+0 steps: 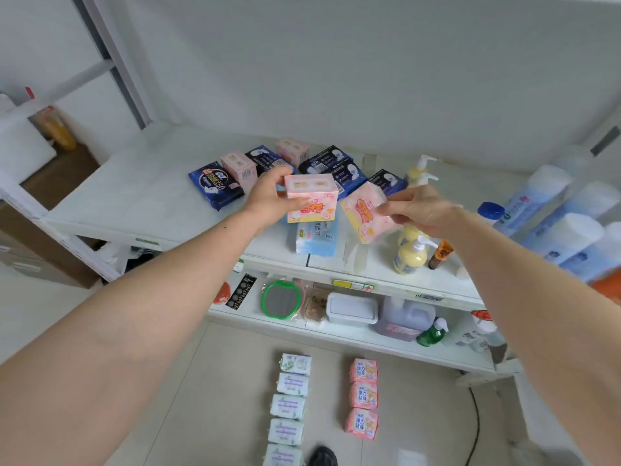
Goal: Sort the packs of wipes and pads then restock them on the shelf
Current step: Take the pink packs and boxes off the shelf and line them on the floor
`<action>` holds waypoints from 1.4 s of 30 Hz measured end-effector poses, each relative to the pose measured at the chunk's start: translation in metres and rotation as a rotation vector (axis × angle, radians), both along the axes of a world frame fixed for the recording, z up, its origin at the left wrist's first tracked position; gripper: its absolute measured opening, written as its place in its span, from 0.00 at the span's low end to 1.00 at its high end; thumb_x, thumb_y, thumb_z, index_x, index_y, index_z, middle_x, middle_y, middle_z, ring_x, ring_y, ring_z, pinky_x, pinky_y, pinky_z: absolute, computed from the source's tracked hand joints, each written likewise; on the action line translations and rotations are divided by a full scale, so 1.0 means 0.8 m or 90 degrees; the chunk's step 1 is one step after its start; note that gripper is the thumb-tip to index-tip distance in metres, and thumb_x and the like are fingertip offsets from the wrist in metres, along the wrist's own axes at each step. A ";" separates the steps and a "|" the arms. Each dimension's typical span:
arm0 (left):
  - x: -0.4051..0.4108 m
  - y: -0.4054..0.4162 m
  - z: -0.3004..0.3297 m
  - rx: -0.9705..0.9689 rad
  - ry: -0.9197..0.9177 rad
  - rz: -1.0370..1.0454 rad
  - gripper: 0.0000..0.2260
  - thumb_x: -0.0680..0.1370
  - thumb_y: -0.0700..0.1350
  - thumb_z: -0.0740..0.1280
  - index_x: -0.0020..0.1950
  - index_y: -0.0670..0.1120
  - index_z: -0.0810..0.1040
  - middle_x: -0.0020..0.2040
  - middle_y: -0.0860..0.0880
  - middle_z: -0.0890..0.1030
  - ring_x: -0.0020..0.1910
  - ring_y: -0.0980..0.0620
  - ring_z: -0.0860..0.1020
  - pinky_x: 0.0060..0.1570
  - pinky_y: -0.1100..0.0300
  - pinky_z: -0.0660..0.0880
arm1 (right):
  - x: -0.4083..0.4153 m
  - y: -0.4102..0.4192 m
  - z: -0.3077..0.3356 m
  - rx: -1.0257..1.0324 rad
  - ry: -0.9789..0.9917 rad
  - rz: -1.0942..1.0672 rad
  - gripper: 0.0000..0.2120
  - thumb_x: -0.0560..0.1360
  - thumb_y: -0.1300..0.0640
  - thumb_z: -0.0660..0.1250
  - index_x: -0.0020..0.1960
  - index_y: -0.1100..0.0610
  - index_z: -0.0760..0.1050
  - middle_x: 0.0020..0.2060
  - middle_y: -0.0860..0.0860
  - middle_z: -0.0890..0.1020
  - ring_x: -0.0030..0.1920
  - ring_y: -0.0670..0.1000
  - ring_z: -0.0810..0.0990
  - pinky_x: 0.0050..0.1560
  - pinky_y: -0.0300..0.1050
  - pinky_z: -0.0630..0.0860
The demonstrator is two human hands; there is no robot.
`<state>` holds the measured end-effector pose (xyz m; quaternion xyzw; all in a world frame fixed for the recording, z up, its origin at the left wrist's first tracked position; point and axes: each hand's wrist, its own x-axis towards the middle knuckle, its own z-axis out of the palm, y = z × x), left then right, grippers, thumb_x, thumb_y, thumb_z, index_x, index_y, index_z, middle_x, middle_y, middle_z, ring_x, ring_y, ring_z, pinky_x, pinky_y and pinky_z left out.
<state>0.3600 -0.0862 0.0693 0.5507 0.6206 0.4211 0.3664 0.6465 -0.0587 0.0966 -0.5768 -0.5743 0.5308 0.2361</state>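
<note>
left hand (268, 200): fingers grasping pink box (312, 197) | right hand (420, 210): fingers pinching tilted pink pack (364, 213) | both above shelf (134, 196), seemingly over blue pack (316, 238)

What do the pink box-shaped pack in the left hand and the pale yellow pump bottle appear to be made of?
Pink box-shaped pack: glossy plastic film probably, judging by its sheen, over a firm rectangular block. Pale yellow pump bottle: smooth plastic, apparently, with a white pump.
</note>
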 end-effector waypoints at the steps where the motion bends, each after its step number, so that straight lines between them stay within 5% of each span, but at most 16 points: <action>1: 0.001 -0.010 0.000 -0.002 0.008 -0.005 0.32 0.68 0.40 0.78 0.69 0.47 0.70 0.61 0.48 0.75 0.59 0.49 0.75 0.58 0.57 0.74 | 0.002 -0.015 0.001 0.002 0.004 0.000 0.12 0.64 0.62 0.78 0.40 0.62 0.75 0.27 0.53 0.68 0.31 0.51 0.65 0.34 0.41 0.65; 6: 0.009 -0.065 -0.013 -0.014 0.033 -0.038 0.34 0.67 0.43 0.79 0.71 0.45 0.69 0.63 0.48 0.75 0.59 0.50 0.75 0.61 0.58 0.72 | 0.009 -0.102 0.001 -0.004 0.011 -0.060 0.16 0.68 0.65 0.75 0.54 0.68 0.78 0.31 0.54 0.69 0.32 0.49 0.66 0.31 0.36 0.68; 11: 0.024 -0.123 -0.043 -0.050 0.037 -0.073 0.35 0.64 0.47 0.81 0.68 0.47 0.71 0.62 0.48 0.76 0.57 0.48 0.78 0.62 0.51 0.74 | 0.023 -0.188 -0.020 -0.055 -0.004 -0.108 0.16 0.69 0.64 0.75 0.56 0.59 0.79 0.37 0.54 0.79 0.36 0.48 0.76 0.44 0.44 0.78; 14: 0.041 -0.157 -0.063 -0.070 0.040 -0.094 0.35 0.65 0.47 0.80 0.69 0.48 0.71 0.63 0.48 0.75 0.57 0.49 0.77 0.61 0.51 0.75 | 0.044 -0.224 -0.047 -0.091 -0.001 -0.126 0.19 0.67 0.60 0.76 0.58 0.54 0.79 0.47 0.55 0.85 0.49 0.51 0.83 0.52 0.52 0.81; 22: 0.105 -0.234 -0.137 -0.136 0.032 -0.122 0.31 0.67 0.43 0.79 0.67 0.46 0.71 0.60 0.50 0.75 0.58 0.51 0.75 0.58 0.59 0.73 | 0.094 -0.307 -0.122 -0.158 0.026 -0.105 0.22 0.71 0.64 0.73 0.63 0.53 0.76 0.52 0.57 0.84 0.51 0.55 0.84 0.49 0.56 0.82; 38: 0.205 -0.355 -0.337 -0.257 0.024 -0.077 0.28 0.66 0.41 0.80 0.62 0.43 0.73 0.56 0.45 0.79 0.52 0.46 0.78 0.52 0.54 0.77 | 0.189 -0.373 -0.319 -0.220 -0.120 0.029 0.14 0.65 0.64 0.76 0.47 0.53 0.79 0.46 0.53 0.84 0.48 0.53 0.83 0.50 0.49 0.81; 42: 0.219 -0.364 -0.389 -0.281 0.033 -0.106 0.27 0.66 0.42 0.80 0.62 0.45 0.73 0.54 0.49 0.77 0.52 0.48 0.78 0.53 0.54 0.77 | 0.201 -0.383 -0.374 -0.219 -0.141 0.024 0.22 0.63 0.63 0.78 0.54 0.51 0.78 0.49 0.51 0.81 0.46 0.50 0.80 0.46 0.43 0.79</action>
